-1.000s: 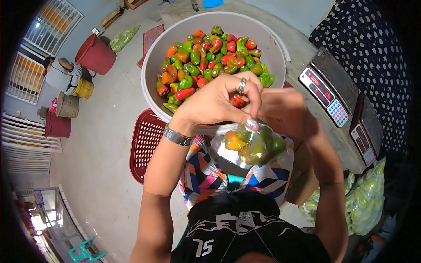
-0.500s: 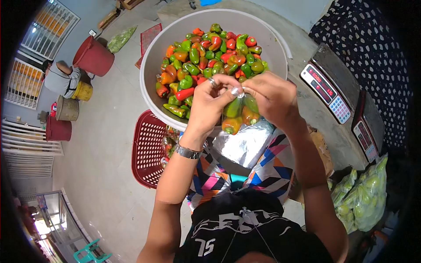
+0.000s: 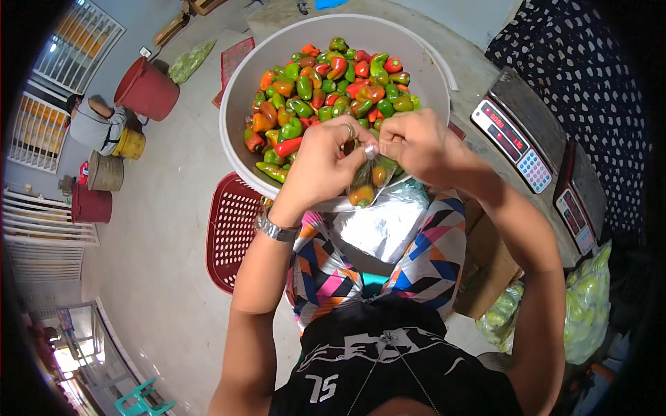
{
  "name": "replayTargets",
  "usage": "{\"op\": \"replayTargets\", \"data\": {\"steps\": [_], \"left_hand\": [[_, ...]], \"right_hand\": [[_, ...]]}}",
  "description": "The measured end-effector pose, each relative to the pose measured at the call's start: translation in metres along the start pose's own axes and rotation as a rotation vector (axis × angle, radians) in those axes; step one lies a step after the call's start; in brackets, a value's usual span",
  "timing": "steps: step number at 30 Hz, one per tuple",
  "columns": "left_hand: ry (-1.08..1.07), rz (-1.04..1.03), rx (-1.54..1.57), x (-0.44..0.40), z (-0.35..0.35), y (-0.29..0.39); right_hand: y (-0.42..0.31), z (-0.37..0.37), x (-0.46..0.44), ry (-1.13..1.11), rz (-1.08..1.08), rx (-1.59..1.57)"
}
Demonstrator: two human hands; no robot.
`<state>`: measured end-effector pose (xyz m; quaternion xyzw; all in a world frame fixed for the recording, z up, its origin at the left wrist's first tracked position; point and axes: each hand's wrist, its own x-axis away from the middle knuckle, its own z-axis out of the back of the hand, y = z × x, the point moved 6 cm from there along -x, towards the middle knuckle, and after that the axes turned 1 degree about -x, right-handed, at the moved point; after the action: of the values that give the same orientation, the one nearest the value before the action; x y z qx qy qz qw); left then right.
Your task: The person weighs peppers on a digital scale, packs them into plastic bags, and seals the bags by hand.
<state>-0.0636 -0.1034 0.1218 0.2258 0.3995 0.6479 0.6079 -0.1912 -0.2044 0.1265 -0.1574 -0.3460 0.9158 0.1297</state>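
A small clear plastic bag of peppers (image 3: 363, 193) hangs between my hands, with orange and green peppers showing through it. My left hand (image 3: 325, 161), wearing a ring and a metal watch, pinches the gathered neck of the bag. Close beside it my right hand (image 3: 424, 151) is closed on the top of the same bag, its fingertips partly hidden. Beneath and beyond both hands stands a big round tub (image 3: 233, 128) with many red, green and orange peppers (image 3: 333, 87) in it. A bundle of shiny clear plastic (image 3: 380, 225) lies at my lap.
A red perforated basket (image 3: 225, 239) stands left of my legs. Two digital scales (image 3: 512, 142) sit to the right, above clear bags of green produce (image 3: 586, 305) and a cardboard box (image 3: 489, 267). Across the room a person (image 3: 98, 125) sits by red buckets (image 3: 147, 89).
The bag has turned and dropped slightly between my hands. My right hand has shifted up and left, its elbow swinging outward; my left forearm has moved left.
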Motion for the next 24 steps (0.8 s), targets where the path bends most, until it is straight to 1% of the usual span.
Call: {"op": "replayTargets", "data": {"steps": [1, 2, 3, 5, 6, 9, 10, 12, 14, 17, 18, 20, 21, 23, 24], "left_hand": [[0.029, -0.037, 0.008, 0.0, -0.001, 0.001], [0.059, -0.07, 0.017, 0.001, -0.003, -0.002], [0.089, -0.104, 0.025, 0.002, -0.004, -0.002], [0.085, -0.035, 0.051, 0.004, -0.006, -0.006], [0.086, -0.002, 0.078, 0.005, -0.008, -0.012], [0.109, 0.075, 0.223, 0.009, -0.011, -0.03], [0.123, 0.095, 0.283, 0.009, -0.011, -0.035], [0.129, 0.139, 0.392, 0.008, -0.013, -0.038], [0.133, 0.117, 0.332, 0.009, -0.014, -0.033], [0.155, 0.034, 0.205, 0.011, -0.01, -0.022], [0.163, 0.004, 0.158, 0.013, -0.008, -0.018], [0.165, -0.161, 0.094, 0.013, -0.007, -0.004], [0.162, -0.244, 0.063, 0.014, -0.008, 0.002], [0.177, -0.233, 0.05, 0.013, -0.009, 0.002], [0.176, -0.221, 0.037, 0.014, -0.01, 0.001]], "right_hand": [[0.016, -0.007, -0.001, -0.078, -0.23, -0.186], [0.042, -0.024, 0.003, -0.248, -0.604, -0.755], [0.048, -0.03, 0.008, -0.249, -0.646, -0.879], [0.053, -0.042, 0.016, -0.249, -0.728, -1.125], [0.046, -0.036, 0.015, -0.278, -0.689, -0.991], [-0.018, 0.006, 0.02, 0.226, 0.115, -0.064], [-0.031, 0.005, 0.025, 0.355, 0.383, 0.112], [-0.02, -0.007, 0.025, 0.254, 0.433, 0.262], [-0.011, -0.015, 0.028, 0.2, 0.461, 0.409], [-0.013, -0.008, 0.024, 0.295, 0.472, 0.17], [0.004, -0.009, 0.017, 0.186, 0.156, -0.194], [0.03, -0.029, 0.022, -0.056, -0.497, -0.891], [0.033, -0.036, 0.024, -0.114, -0.58, -1.029], [0.039, -0.047, 0.03, -0.221, -0.741, -1.302], [0.037, -0.043, 0.028, -0.212, -0.679, -1.2]]}}
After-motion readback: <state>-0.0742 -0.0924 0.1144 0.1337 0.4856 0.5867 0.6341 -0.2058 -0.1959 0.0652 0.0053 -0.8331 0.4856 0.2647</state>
